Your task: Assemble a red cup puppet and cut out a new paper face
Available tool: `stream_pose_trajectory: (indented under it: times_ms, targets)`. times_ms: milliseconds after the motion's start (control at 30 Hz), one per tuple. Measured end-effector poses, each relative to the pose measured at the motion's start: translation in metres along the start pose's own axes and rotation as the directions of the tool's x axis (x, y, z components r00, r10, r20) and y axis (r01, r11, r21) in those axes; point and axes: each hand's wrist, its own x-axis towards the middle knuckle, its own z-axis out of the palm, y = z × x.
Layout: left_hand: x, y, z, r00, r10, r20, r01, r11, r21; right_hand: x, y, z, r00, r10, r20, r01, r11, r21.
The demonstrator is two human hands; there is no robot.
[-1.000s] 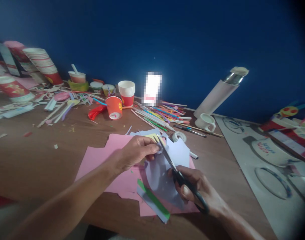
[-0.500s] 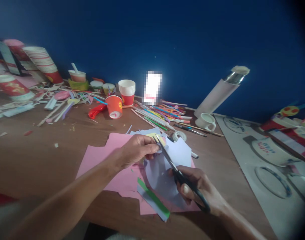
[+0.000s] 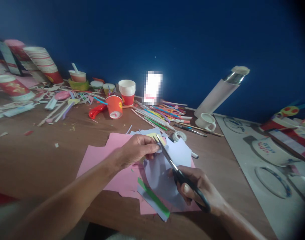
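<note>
Between its thumb and fingers, my left hand pinches a small pale paper piece. My right hand grips the black handles of a pair of scissors, whose slightly parted blades reach up to that piece. Beneath both hands lie pink paper and pale lilac sheets. A green strip rests on the papers nearer to me. The fingertips of my left hand partly cover the small piece.
An orange-red cup, stacked cups and many coloured sticks stand or lie behind the papers. A tape roll, white mug and leaning flask are at the right. Paper scraps and cups crowd the left.
</note>
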Motion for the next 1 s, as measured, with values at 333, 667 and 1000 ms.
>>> stream_pose_trajectory:
  times_ms: [333,667,1000]
  targets:
    - [0.0004,-0.0013,-0.0012,1.000,-0.014,0.007,0.014,1.000,0.001,0.0017,0.0006,0.0005,0.999,0.030,-0.023,-0.030,1.000,0.003]
    - [-0.0015,-0.0027,0.0065,0.998,-0.062,-0.008,0.061,0.994,-0.088,0.0004,0.0017,0.0012,0.998,0.023,-0.051,-0.021,0.999,0.039]
    - [-0.0010,-0.0005,0.0053,1.000,-0.024,0.006,0.024,0.998,-0.059,0.0018,0.0049,0.0004,0.999,0.006,-0.037,-0.004,0.999,0.040]
